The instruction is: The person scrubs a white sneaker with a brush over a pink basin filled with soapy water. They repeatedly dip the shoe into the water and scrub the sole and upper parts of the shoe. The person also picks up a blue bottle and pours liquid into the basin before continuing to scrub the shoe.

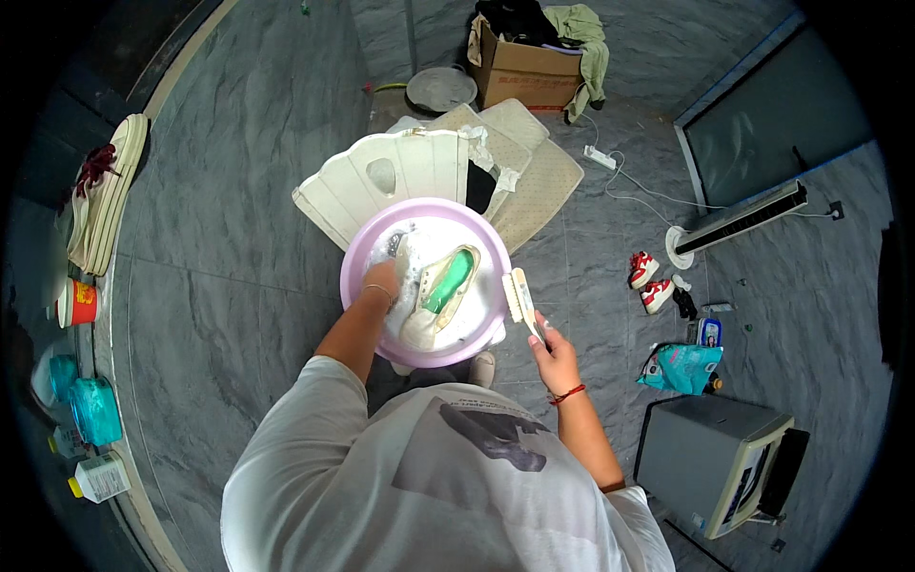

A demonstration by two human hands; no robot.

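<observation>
A pale purple basin [352, 250] full of white suds stands before me. In it lies a white shoe [468, 286] with a green insole, its toe towards me. My left hand [383, 277] reaches into the suds on the left of the basin, beside a pale object [402, 259] that I cannot identify. Foam and the wrist's angle hide its fingers, so its grip cannot be made out. Just outside the basin's right rim, my right hand [557, 357] grips the handle of a scrubbing brush [524, 294], bristles facing the basin.
Behind the basin lie a cream slatted panel [336, 189] and beige mats [547, 193]. A cardboard box [529, 75] of clothes stands beyond. To the right are red-and-white shoes [656, 294], a tower fan [743, 218], a teal bag [683, 368] and a washing machine [708, 454].
</observation>
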